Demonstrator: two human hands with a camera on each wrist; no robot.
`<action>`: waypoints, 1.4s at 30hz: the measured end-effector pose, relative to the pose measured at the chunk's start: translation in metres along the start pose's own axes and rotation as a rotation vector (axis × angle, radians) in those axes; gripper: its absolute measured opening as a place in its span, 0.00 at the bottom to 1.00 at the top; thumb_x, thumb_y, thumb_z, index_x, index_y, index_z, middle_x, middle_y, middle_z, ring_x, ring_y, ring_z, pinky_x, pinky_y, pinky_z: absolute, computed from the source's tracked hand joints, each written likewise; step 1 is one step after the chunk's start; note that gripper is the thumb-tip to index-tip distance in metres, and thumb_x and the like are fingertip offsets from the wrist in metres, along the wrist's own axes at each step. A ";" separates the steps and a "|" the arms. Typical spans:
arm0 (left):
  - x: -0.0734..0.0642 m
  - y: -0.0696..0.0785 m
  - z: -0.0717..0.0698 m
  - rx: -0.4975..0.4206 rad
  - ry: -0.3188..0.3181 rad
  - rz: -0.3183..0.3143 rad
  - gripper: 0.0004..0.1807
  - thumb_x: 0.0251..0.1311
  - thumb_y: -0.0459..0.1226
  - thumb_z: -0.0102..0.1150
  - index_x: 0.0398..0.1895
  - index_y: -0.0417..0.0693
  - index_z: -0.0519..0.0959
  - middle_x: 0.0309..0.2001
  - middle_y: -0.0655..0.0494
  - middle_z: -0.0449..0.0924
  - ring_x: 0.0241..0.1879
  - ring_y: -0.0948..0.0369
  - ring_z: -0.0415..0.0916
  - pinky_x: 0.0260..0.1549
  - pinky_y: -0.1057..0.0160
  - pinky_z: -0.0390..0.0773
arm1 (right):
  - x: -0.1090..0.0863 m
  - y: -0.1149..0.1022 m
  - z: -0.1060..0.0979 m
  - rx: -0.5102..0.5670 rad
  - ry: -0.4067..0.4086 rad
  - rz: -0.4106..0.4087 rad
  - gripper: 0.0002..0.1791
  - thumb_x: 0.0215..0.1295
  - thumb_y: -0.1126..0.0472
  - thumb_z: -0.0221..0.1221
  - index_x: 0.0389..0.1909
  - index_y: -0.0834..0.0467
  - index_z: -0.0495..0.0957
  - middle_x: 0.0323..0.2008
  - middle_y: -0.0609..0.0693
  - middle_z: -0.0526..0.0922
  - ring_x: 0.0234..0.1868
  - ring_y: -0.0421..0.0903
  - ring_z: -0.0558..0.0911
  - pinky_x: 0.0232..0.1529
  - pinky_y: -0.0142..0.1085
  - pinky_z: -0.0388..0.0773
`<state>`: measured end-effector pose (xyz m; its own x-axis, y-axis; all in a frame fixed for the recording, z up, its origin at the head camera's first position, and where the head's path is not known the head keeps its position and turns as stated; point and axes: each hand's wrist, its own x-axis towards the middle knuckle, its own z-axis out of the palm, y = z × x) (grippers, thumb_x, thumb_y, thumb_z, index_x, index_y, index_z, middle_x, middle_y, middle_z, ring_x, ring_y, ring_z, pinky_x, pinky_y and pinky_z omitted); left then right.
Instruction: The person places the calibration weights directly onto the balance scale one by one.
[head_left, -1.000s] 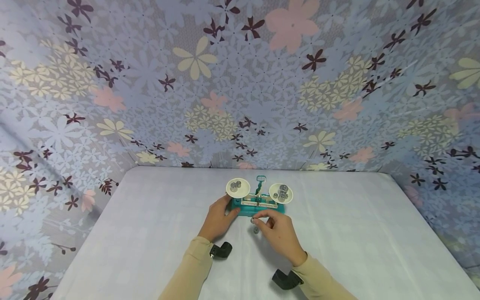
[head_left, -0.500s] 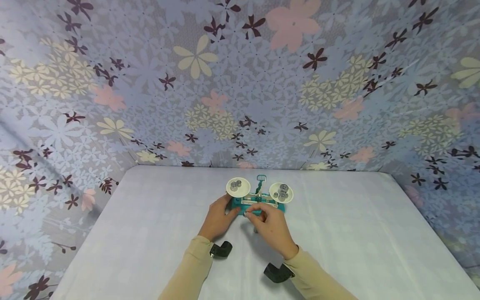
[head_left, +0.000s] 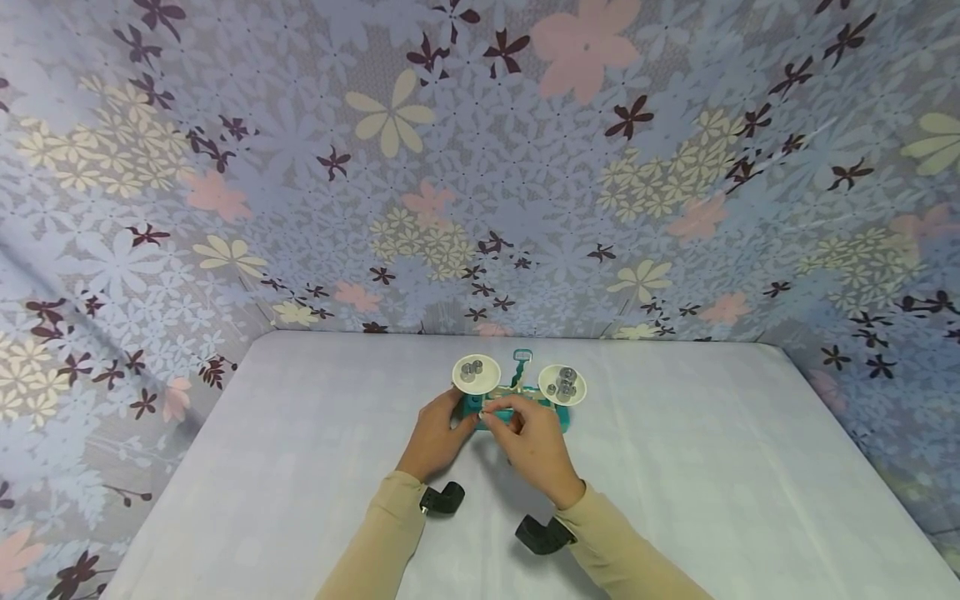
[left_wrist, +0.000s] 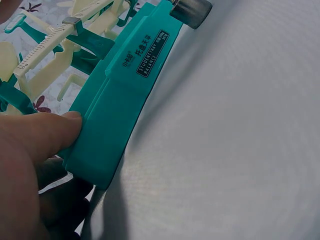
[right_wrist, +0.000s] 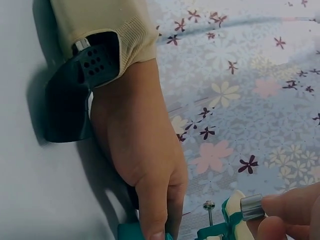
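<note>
A teal tray balance [head_left: 474, 408], with two white pans, stands on the table. My left hand [head_left: 435, 437] grips the left end of its base; in the left wrist view the thumb [left_wrist: 55, 131] lies on top and the other fingers curl at the side. My right hand [head_left: 538, 450] is in front of the balance. It pinches a small metal cylinder weight [right_wrist: 252, 207] between thumb and fingertips, just below the left pan [head_left: 489, 385]. Metal weights [head_left: 470, 369] lie in that pan, and several more weights [head_left: 566, 383] sit in the right pan [head_left: 550, 373].
Another metal weight [left_wrist: 192, 11] is by the front of the balance base in the left wrist view; in the head view my right hand mostly hides it. A pale cloth covers the table [head_left: 300, 450]. Behind it rises a floral-patterned backdrop [head_left: 480, 208].
My right hand has lifted the pinched weight and carried it forward and left, from in front of the base to over its left part. The left hand has stayed on the balance.
</note>
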<state>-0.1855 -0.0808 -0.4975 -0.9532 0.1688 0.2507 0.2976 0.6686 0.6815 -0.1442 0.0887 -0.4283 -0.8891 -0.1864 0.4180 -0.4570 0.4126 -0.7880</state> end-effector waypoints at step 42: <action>0.002 -0.001 0.001 -0.005 -0.030 -0.045 0.32 0.62 0.48 0.53 0.66 0.44 0.63 0.62 0.49 0.68 0.62 0.55 0.65 0.62 0.55 0.65 | 0.031 -0.003 0.017 -0.039 0.108 -0.015 0.06 0.60 0.60 0.62 0.37 0.54 0.83 0.10 0.43 0.67 0.10 0.39 0.64 0.07 0.31 0.61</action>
<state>-0.1874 -0.0798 -0.4984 -0.9668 0.1601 0.1992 0.2545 0.6725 0.6949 -0.1707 0.0670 -0.4208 -0.8734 -0.0969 0.4773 -0.4668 0.4457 -0.7639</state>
